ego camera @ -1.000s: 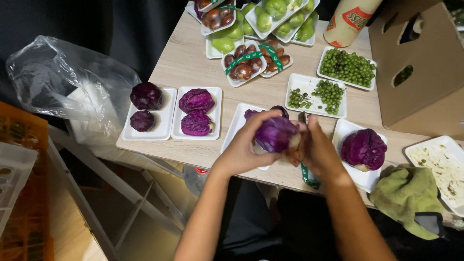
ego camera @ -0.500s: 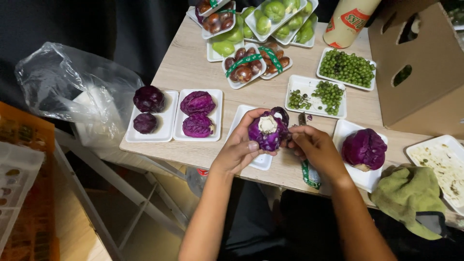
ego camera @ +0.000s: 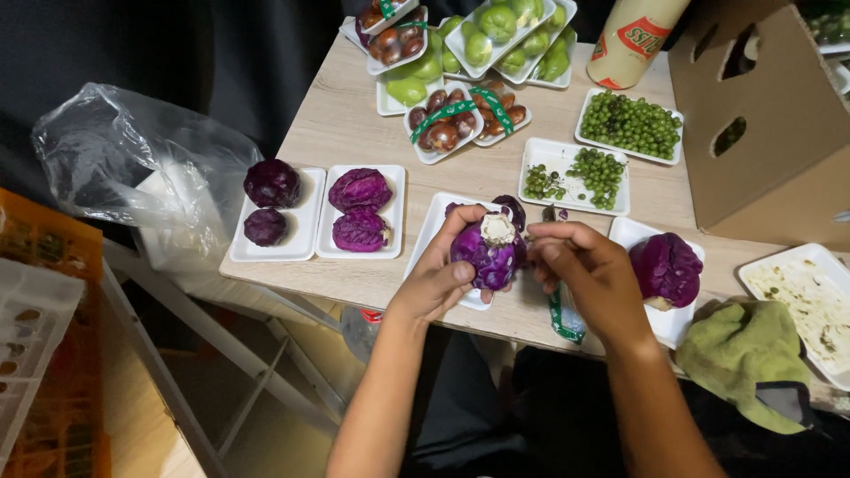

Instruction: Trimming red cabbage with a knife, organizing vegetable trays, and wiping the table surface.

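Note:
My left hand (ego camera: 440, 274) grips a small purple cabbage (ego camera: 485, 250) with its pale cut stem turned up, over a white foam tray (ego camera: 436, 221). My right hand (ego camera: 589, 274) is closed just right of the cabbage; a small dark blade tip (ego camera: 549, 213) shows above its fingers, and a green strap (ego camera: 556, 312) hangs below it. Another purple cabbage (ego camera: 666, 268) lies on a tray to the right. Two trays to the left hold purple cabbages (ego camera: 359, 208) and two dark round ones (ego camera: 270, 184).
Trays of green peas (ego camera: 630, 124), green peppers (ego camera: 496, 26) and brown banded produce (ego camera: 447, 119) fill the table's far side. A cardboard box (ego camera: 761, 115) stands right, a green cloth (ego camera: 735, 354) and soiled tray (ego camera: 801, 301) near it. A clear plastic bag (ego camera: 133, 168) sits left.
The cabbage has been turned in my left hand so its cut stem faces up, and it sits slightly lower. My right hand has drawn a little away to the right.

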